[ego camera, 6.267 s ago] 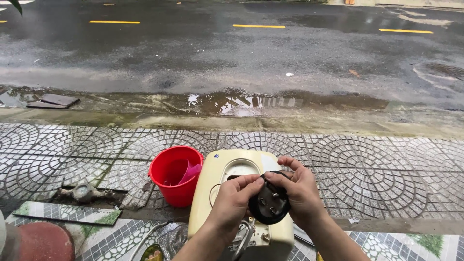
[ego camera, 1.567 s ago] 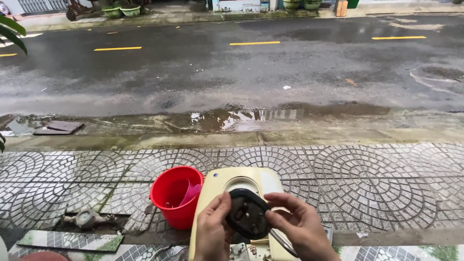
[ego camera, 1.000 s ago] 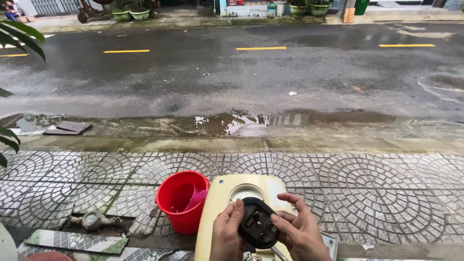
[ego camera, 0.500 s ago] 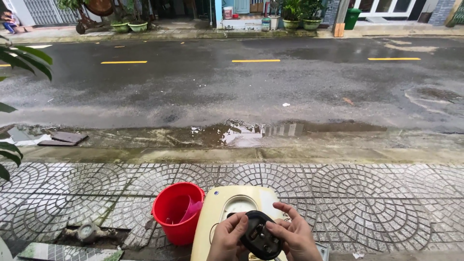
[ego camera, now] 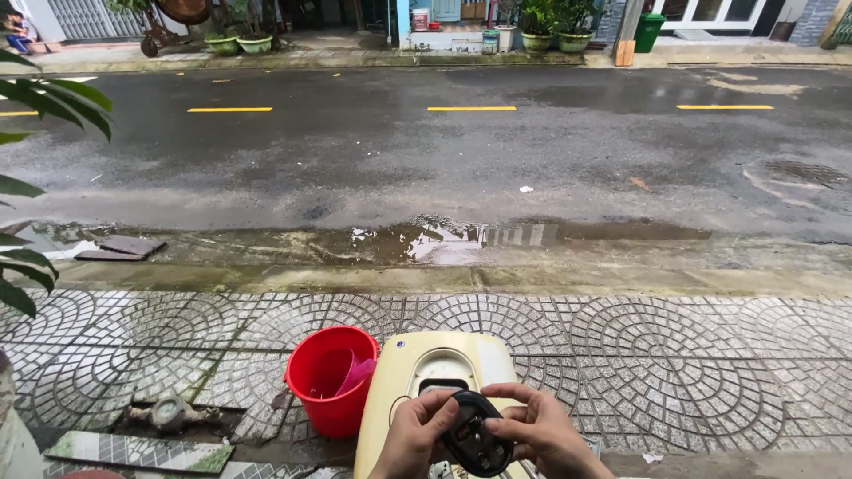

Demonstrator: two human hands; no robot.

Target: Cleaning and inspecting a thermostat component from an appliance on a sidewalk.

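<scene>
At the bottom edge of the head view, my left hand [ego camera: 415,439] and my right hand [ego camera: 537,433] both grip a small black oval part [ego camera: 475,435] with holes in its face. They hold it just above a cream-coloured plastic appliance housing [ego camera: 404,377] with a rounded opening near its top. Fingers of both hands wrap the part's rim from either side. A red bucket [ego camera: 328,377] with something pink inside stands close to the housing's left side.
Patterned paving stones [ego camera: 674,355] stretch ahead to a wet kerb with a puddle [ego camera: 461,239], then a wet road with yellow dashes. Green leaves [ego camera: 35,98] hang in at the left. A broken gap in the paving [ego camera: 169,417] lies left of the bucket.
The view has tilted up toward the road, so my hands and the housing sit lower in frame. Both hands have kept hold of the black part, turning it slightly.
</scene>
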